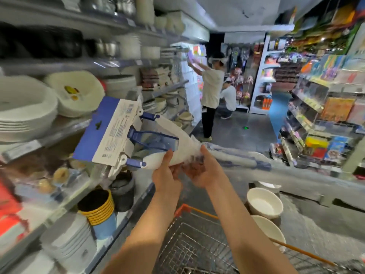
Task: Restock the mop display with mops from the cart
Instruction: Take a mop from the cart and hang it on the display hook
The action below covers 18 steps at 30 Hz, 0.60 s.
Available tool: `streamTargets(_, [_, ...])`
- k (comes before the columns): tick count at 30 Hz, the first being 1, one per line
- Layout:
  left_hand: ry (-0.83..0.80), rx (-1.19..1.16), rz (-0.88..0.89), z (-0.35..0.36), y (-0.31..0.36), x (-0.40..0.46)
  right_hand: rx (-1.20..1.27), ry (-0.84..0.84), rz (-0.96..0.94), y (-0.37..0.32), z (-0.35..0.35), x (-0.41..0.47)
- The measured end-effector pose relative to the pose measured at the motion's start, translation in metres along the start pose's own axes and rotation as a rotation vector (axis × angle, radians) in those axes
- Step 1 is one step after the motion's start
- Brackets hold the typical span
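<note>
Right, the mop (150,139) is up in the air and lying nearly level, its long axis running across the aisle: the wide head end with the blue and white label card (107,131) points left and a little up toward the shelves, and the wrapped handle (237,157) trails off to the right, blurring out past the hands. Blue plastic clips and a blue brace show on the white neck just behind the card. Both hands are on that neck where it narrows. The left hand (167,175) comes up from below, thumb raised against the near side of the white body, fingers curled beneath it. The right hand (203,171) is just beside it, touching the left, thumb over the top of the crinkled plastic wrap and fingers wrapped under. So the head end hangs out to the left of both hands, the handle to the right.

Below the forearms sits the wire cart (197,248) with its orange rim. Left, shelves (65,133) carry stacked white plates, bowls and yellow and black pots. White bowls (263,202) stand on the floor right of the cart. Further down the aisle one person (210,91) stands reaching up at a shelf and another crouches beside them. Colourful packaged goods fill the right-hand shelving (324,115).
</note>
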State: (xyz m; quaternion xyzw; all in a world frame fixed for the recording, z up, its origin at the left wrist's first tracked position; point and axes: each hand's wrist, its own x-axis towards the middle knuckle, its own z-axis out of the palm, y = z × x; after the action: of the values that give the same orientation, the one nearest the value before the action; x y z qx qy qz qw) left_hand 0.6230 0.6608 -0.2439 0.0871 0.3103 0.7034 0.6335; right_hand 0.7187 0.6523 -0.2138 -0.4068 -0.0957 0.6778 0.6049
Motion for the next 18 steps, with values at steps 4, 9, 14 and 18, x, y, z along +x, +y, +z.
streamTargets(4, [0.079,0.024,0.093,-0.003,0.039,-0.003,-0.152,-0.165,0.092,0.019,0.014,-0.004])
streamTargets(9, [0.099,0.084,0.282,-0.017,0.092,-0.009,-0.474,-0.256,0.097,0.031,0.026,-0.014])
streamTargets(14, [0.162,0.119,0.417,-0.028,0.152,-0.015,-0.718,-0.249,-0.119,0.041,0.051,-0.031])
streamTargets(18, [0.184,0.154,0.523,-0.039,0.196,-0.025,-0.768,-0.238,-0.379,0.05,0.088,-0.053])
